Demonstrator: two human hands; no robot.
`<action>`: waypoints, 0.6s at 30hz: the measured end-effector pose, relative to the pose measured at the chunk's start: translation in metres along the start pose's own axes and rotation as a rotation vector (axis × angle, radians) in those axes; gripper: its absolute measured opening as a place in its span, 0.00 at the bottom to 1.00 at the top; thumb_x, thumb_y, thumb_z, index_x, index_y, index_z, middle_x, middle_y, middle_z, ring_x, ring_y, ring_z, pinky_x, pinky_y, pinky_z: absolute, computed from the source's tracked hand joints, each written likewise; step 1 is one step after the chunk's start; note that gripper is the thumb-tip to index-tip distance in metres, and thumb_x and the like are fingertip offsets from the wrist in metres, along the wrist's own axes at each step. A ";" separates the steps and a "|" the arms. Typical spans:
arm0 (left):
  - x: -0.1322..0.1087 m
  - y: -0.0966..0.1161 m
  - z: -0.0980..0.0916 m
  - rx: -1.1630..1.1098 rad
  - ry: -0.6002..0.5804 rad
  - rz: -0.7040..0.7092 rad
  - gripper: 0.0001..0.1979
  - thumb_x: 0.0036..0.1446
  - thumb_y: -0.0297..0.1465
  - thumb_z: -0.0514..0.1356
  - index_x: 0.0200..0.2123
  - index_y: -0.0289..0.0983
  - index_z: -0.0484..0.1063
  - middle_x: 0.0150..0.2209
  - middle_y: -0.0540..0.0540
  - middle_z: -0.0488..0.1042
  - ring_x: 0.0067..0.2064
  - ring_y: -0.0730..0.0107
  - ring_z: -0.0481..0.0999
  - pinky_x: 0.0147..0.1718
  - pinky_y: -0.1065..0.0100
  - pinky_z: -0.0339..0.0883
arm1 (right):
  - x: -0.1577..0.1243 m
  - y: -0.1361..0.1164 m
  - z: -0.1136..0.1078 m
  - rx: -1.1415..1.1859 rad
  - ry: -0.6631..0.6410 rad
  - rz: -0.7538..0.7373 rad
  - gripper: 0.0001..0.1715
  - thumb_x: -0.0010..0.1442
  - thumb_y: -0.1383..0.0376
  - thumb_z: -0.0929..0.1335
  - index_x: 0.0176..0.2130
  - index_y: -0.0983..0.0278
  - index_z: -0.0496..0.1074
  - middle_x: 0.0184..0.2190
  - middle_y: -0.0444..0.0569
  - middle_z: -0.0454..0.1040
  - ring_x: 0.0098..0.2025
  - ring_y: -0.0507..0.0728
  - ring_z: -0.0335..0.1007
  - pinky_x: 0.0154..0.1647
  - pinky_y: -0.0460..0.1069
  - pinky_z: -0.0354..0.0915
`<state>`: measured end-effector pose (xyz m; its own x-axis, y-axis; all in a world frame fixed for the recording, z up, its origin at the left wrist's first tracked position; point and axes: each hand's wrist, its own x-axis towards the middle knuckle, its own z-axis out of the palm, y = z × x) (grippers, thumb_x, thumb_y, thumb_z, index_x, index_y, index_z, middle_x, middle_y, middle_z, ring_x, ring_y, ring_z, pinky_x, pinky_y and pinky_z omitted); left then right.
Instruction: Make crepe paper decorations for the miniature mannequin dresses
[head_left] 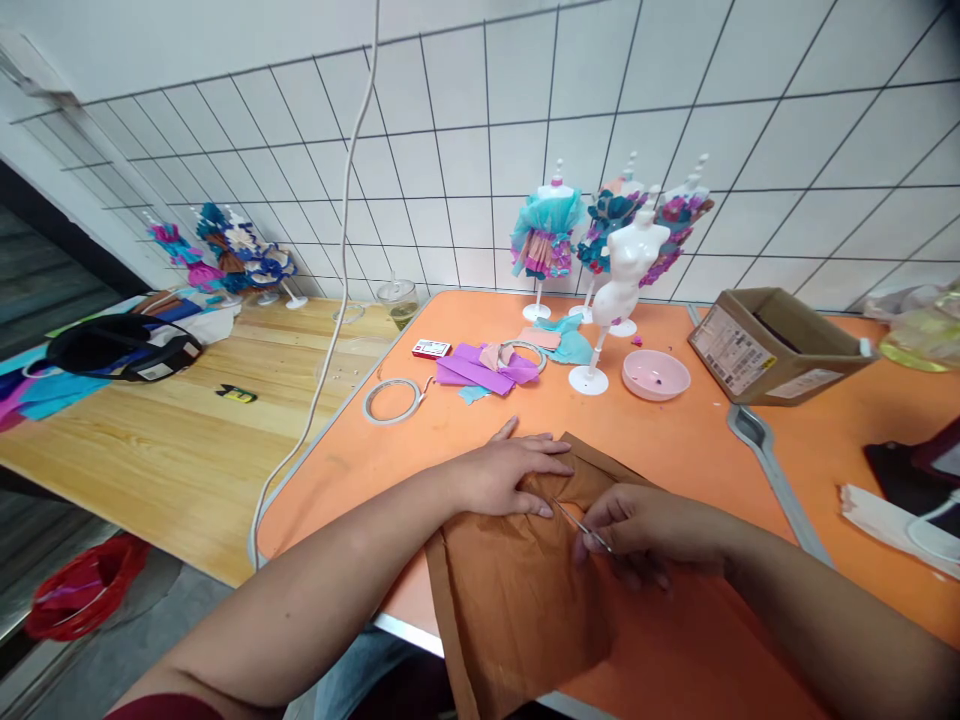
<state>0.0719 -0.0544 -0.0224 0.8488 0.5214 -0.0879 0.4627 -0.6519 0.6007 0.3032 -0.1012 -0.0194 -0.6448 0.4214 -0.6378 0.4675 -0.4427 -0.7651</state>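
A brown sheet of crepe paper (517, 590) lies over the near edge of the orange table (420, 440). My left hand (506, 472) lies flat on its upper part, fingers stretched out, pressing the paper down. My right hand (645, 525) is closed around small metal scissors (581, 525), whose thin blades point up-left into the paper right below my left fingers. A bare white mannequin on a stand (619, 285) stands behind the paper.
Purple and teal paper scraps (487, 368), two tape rings (391, 400), a pink bowl (655, 374) and a cardboard box (772, 345) sit further back. Dressed mannequins (551, 235) line the tiled wall. A white cable (341, 260) hangs at left over a wooden table (172, 430).
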 end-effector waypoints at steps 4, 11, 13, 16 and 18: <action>0.000 0.001 0.000 -0.002 -0.006 -0.010 0.28 0.54 0.43 0.63 0.58 0.47 0.65 0.66 0.42 0.55 0.68 0.54 0.50 0.63 0.43 0.23 | -0.002 0.003 -0.004 0.023 -0.012 0.012 0.19 0.54 0.55 0.69 0.35 0.69 0.77 0.14 0.41 0.67 0.12 0.45 0.57 0.10 0.38 0.54; -0.001 0.002 -0.002 0.017 -0.013 -0.007 0.28 0.55 0.42 0.63 0.59 0.48 0.64 0.66 0.43 0.54 0.68 0.55 0.49 0.62 0.42 0.23 | -0.002 -0.014 -0.007 -0.081 -0.055 0.132 0.15 0.56 0.58 0.67 0.36 0.67 0.76 0.16 0.42 0.71 0.12 0.46 0.60 0.12 0.39 0.60; -0.002 0.002 -0.002 0.020 -0.009 -0.010 0.28 0.55 0.43 0.62 0.58 0.47 0.64 0.66 0.43 0.55 0.68 0.54 0.50 0.62 0.41 0.23 | -0.001 -0.016 -0.007 -0.086 -0.098 0.131 0.14 0.56 0.59 0.67 0.34 0.67 0.75 0.15 0.42 0.70 0.11 0.46 0.60 0.12 0.39 0.59; -0.002 0.002 -0.002 0.022 -0.004 0.002 0.28 0.55 0.45 0.61 0.58 0.47 0.64 0.66 0.43 0.55 0.68 0.54 0.49 0.63 0.42 0.24 | 0.000 -0.011 -0.008 -0.070 -0.142 0.101 0.16 0.57 0.56 0.67 0.32 0.68 0.74 0.14 0.42 0.70 0.10 0.47 0.60 0.10 0.39 0.56; -0.002 0.000 -0.001 0.020 -0.005 0.008 0.28 0.55 0.45 0.61 0.59 0.47 0.64 0.66 0.44 0.54 0.68 0.54 0.49 0.63 0.43 0.24 | -0.001 -0.005 -0.010 -0.055 -0.141 0.071 0.18 0.57 0.54 0.67 0.32 0.68 0.74 0.15 0.43 0.71 0.10 0.47 0.61 0.10 0.38 0.55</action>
<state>0.0702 -0.0550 -0.0212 0.8538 0.5133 -0.0869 0.4607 -0.6674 0.5851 0.3070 -0.0915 -0.0159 -0.6859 0.2737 -0.6743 0.5448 -0.4213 -0.7251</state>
